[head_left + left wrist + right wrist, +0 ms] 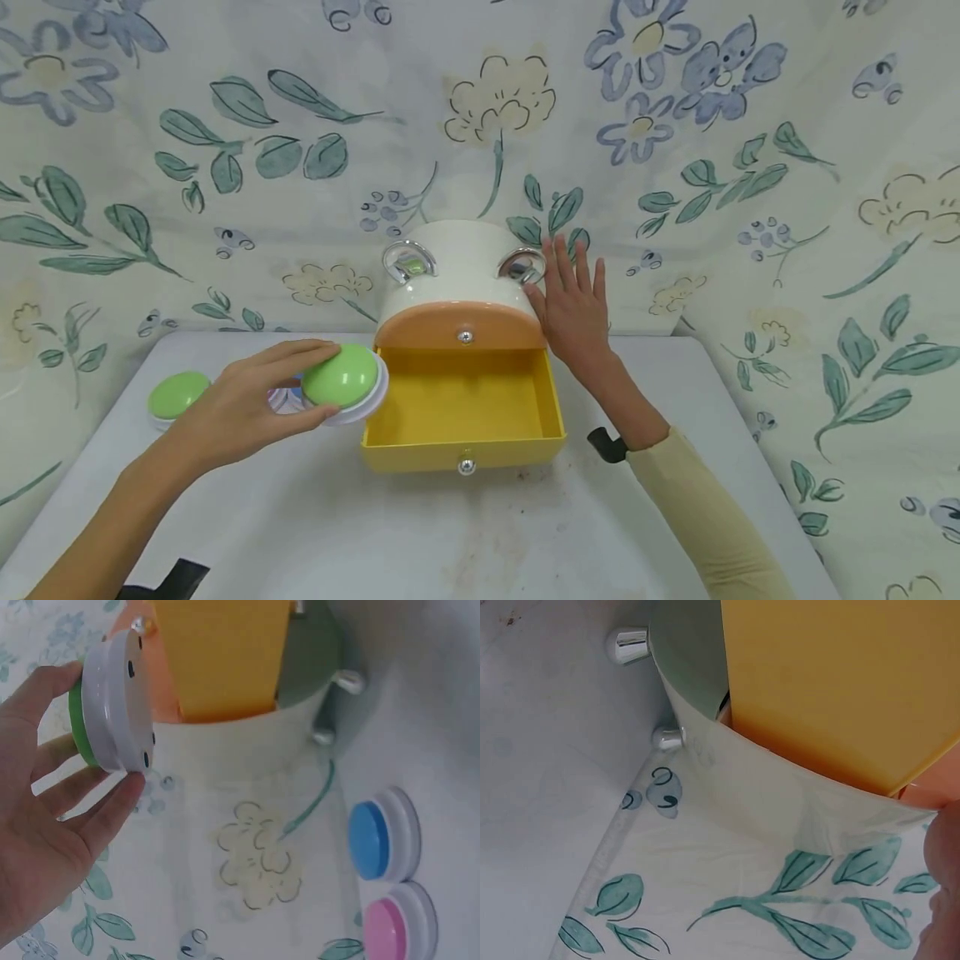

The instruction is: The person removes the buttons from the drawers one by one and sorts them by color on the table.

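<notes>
My left hand (251, 400) holds a round push button (341, 377) with a green dome and white base, thumb and fingers at its rim. In the left wrist view its underside, with small dark feet, faces the drawer cabinet. The button is held up beside the left front of a pulled-out yellow drawer (462, 457). This drawer belongs to a white, rounded cabinet (468, 258) with an orange upper front (420, 325) and chrome side handles. My right hand (573, 312), fingers straight, lies against the cabinet's right side by the handle (522, 265).
Another green push button (178, 394) stands at the table's left. A blue button (369, 840) and a pink one (386, 930) stand side by side in the left wrist view. Patterned cloth (300, 208) hangs behind the white table (645, 517).
</notes>
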{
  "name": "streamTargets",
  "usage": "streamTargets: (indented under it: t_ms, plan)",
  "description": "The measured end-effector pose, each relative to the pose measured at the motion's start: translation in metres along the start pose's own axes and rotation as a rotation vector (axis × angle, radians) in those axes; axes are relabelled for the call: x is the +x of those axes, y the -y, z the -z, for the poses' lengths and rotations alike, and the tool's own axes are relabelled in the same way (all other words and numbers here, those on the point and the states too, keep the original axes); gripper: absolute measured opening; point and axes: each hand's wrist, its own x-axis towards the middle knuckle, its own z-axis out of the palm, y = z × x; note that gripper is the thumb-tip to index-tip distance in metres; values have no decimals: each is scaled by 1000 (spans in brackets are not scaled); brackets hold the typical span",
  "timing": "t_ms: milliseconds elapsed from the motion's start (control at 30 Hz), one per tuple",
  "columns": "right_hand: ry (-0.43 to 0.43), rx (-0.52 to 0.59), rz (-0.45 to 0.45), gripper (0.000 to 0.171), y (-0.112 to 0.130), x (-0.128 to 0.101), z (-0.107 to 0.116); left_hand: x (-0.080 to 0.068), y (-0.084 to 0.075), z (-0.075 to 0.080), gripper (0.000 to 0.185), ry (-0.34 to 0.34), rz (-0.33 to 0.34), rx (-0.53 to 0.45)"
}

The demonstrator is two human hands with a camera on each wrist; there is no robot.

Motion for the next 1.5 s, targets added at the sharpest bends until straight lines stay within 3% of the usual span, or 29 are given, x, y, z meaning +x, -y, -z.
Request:
streamTargets:
  t_ms: [133,433,667,967,1200,1500]
  plan:
    - [-22,-18,4,67,-1,0,-1,-15,13,-1,68,-28,24,53]
    - [-5,-7,0,68,0,1,-1,-47,46,-6,70,-81,105,33]
    - [-32,5,13,67,-1,-1,-2,-75,88,-10,73,-97,207,29]
    - [-21,-7,2,67,-1,0,-3,-113,142,-18,71,-102,311,117]
    - [-23,-22,6,67,-1,0,-3,-139,161,-19,71,-47,458,187]
    - [-24,-32,4,67,-2,0,-3,-157,173,-13,67,-72,475,216]
